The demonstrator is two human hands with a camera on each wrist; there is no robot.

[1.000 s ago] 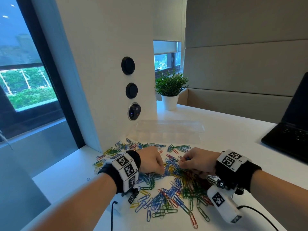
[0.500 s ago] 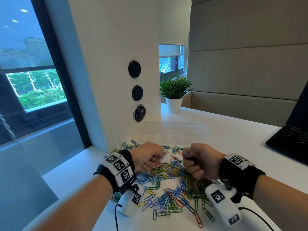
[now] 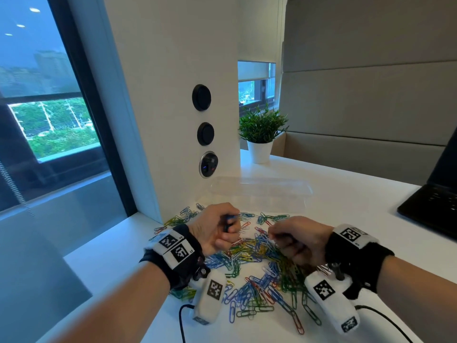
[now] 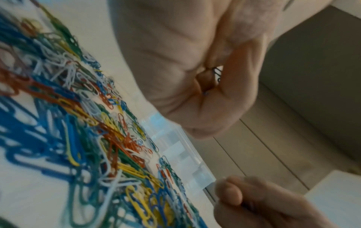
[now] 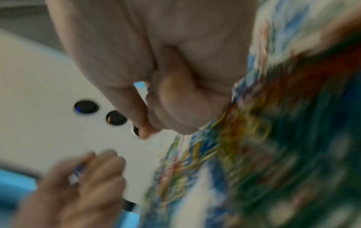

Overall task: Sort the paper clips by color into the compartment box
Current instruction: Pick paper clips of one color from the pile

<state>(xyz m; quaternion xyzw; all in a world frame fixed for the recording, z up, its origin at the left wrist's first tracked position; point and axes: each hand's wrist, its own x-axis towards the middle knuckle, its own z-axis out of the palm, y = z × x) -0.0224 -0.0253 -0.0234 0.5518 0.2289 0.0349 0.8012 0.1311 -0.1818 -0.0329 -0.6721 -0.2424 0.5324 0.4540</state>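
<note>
White worktop (image 3: 346, 214) carries a mixed-colour heap of plastic-coated paper clips (image 3: 257, 273). Clear plastic compartment box (image 3: 262, 191) sits at twelve o'clock, handy for drops. Left hand (image 3: 217, 231) fingers curl round blue clips; right hand (image 3: 299, 240) fingers pinch a pale clip, apparently for sorting.

The paper clips (image 3: 259, 271) heaped on the white desk (image 3: 346, 201) are blue, green, yellow, red and white, and the left hand (image 3: 217, 231) grips blue ones (image 3: 228, 220). The compartment box (image 3: 262, 191) toward the desk's far edge is clear and colourless. Both wrists wear black bands (image 3: 356, 258) carrying white tags printed with black square codes, the potted plant (image 3: 261, 127) is green in a white pot, and the laptop (image 3: 430, 204) at the right edge is black.
</note>
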